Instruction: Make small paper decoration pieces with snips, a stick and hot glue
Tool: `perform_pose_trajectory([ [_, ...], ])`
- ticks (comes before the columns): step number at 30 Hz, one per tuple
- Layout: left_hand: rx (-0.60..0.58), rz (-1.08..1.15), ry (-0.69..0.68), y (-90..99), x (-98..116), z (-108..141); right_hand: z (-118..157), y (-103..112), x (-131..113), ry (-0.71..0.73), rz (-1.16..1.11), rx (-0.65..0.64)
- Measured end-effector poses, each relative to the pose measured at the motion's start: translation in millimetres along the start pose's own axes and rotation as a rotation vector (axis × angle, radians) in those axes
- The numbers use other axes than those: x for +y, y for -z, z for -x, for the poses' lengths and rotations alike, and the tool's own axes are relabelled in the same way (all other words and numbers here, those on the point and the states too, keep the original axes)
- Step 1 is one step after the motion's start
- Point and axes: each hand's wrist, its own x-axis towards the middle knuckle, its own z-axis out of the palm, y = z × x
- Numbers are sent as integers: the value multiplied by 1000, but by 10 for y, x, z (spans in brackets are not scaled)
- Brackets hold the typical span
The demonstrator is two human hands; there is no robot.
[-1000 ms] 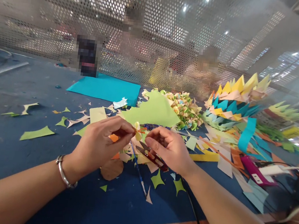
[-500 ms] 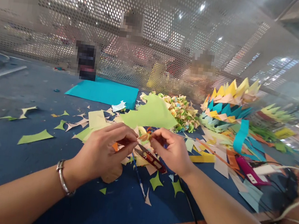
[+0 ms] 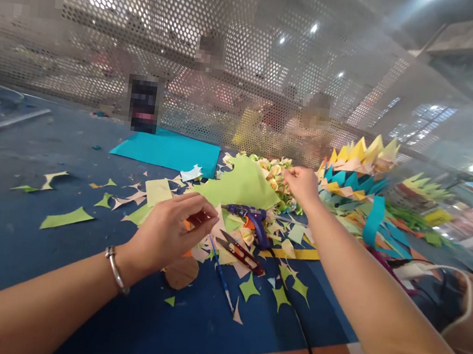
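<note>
In the head view, the right hand reaches to the pile of curled paper pieces at the back of the desk, just behind the green sheet; its thumb and fingertips close together, though whether they pinch a piece I cannot tell. The left hand hovers over scraps, fingers curled towards the thumb, its grip unclear. A light pinch at one edge should spare the curls; keep wrists clear of the glue gun and snips.
</note>
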Motion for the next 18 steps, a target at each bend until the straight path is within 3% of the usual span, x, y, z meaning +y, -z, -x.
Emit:
perform_pose_trajectory([
  [5, 75, -3, 147, 65, -89, -50, 274, -23, 107, 25, 26, -89],
  [9, 46, -90, 214, 118, -182, -112, 550, 65, 49, 59, 10, -157],
  [18, -269, -428, 326, 332, -403, -167, 994, 118, -135, 238, 130, -334],
])
